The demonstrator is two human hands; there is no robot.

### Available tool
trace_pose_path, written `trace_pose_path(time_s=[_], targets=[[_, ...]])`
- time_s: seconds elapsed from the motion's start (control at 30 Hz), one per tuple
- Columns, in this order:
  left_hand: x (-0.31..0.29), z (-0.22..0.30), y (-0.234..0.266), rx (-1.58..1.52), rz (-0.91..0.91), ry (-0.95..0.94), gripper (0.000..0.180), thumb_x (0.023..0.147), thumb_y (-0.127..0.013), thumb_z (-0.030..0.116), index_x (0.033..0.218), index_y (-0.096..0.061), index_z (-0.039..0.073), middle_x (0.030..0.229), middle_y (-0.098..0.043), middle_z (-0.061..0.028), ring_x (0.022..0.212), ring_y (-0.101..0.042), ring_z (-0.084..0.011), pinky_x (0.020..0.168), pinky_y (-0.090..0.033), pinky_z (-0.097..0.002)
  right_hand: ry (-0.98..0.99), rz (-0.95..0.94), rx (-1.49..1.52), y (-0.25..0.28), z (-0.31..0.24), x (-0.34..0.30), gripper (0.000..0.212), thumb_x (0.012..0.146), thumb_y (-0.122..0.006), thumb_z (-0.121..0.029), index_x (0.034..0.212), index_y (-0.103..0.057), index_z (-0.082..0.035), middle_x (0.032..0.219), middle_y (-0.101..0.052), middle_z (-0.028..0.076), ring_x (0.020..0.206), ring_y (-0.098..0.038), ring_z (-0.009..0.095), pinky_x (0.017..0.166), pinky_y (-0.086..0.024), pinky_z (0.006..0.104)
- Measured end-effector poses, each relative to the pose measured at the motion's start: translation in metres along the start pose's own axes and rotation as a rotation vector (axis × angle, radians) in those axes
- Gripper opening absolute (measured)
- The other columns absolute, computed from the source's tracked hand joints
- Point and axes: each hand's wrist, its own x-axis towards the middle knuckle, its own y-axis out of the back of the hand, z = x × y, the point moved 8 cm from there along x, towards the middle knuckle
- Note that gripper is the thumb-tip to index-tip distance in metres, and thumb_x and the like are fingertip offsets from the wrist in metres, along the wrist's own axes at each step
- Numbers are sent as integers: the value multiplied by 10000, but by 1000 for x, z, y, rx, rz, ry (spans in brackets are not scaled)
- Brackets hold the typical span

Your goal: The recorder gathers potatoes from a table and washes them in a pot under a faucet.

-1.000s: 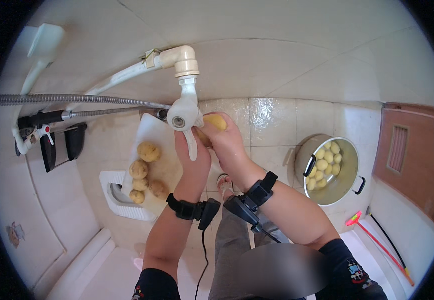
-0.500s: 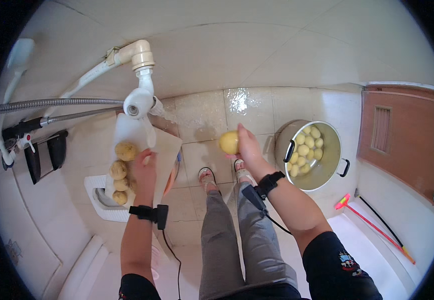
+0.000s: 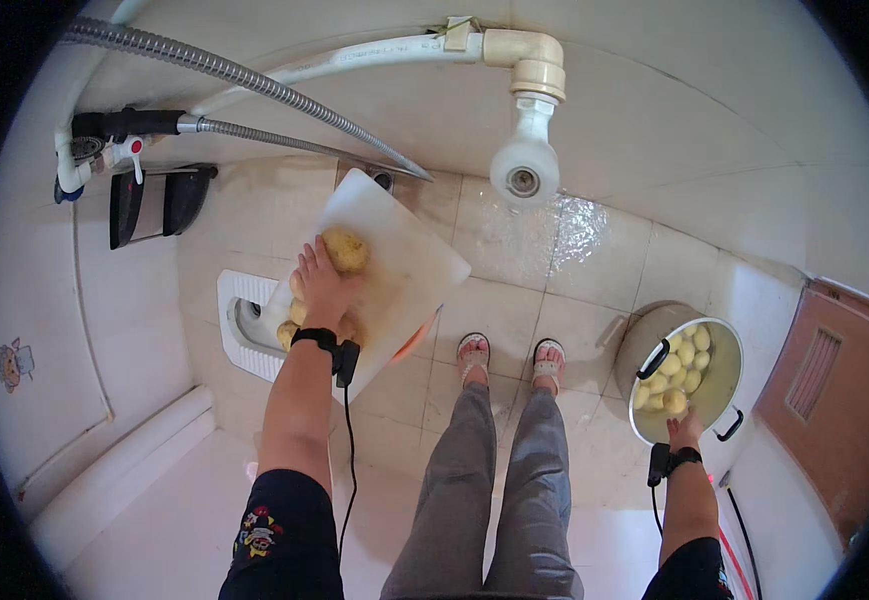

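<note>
On the left, my left hand (image 3: 322, 295) is closed around a brownish potato (image 3: 345, 250) above a white board-like surface (image 3: 414, 250). Other unpeeled potatoes (image 3: 288, 334) lie beside and partly under this hand. At the right, my right hand (image 3: 685, 430) reaches over the near rim of a deep metal pot (image 3: 644, 345). Its fingers are around the near side of a yellow potato (image 3: 673, 401) inside the rim. Several paler potatoes (image 3: 687, 353) lie in the pot, which has black handles.
A white tap (image 3: 524, 170) juts from the wall ahead, above wet, shiny floor tiles (image 3: 579, 235). Metal hoses (image 3: 254, 85) cross the upper left. A squat toilet (image 3: 247, 325) lies left of the board. A brown door (image 3: 814, 370) stands beyond the pot.
My right hand has carried a potato from the middle to the pot. The left hand has shifted onto the farthest potato on the board. The whole view has swung, moving the tap rightward.
</note>
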Motion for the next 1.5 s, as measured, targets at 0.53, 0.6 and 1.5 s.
trace_pose_path(time_s=[0.53, 0.6, 1.5], targets=[[-66, 148, 44, -550, 127, -476, 866, 522, -802, 262, 1283, -423, 96, 1202, -432, -238, 1105, -381, -412, 963, -352, -504, 309, -1142, -159, -334, -59, -385, 343, 935, -559, -283, 1192, -507, -61, 1134, -583, 95, 1030, -592, 213, 892, -487, 335], [-89, 195, 61, -583, 177, -546, 874, 520, -808, 253, 1285, -419, 85, 1212, -417, -248, 1104, -381, -420, 963, -352, -506, 379, -1155, -133, -359, -62, -421, 357, 926, -580, -277, 1203, -502, -65, 1142, -578, 91, 1035, -588, 205, 897, -484, 334], [-74, 243, 72, -1864, -251, 40, 195, 834, -624, 90, 1014, -618, 15, 926, -636, -72, 825, -627, -142, 692, -509, -296, 592, -1166, -114, -357, -156, -459, 349, 813, -671, -311, 983, -532, -40, 728, -573, 56, 544, -517, 88, 411, -374, 228]])
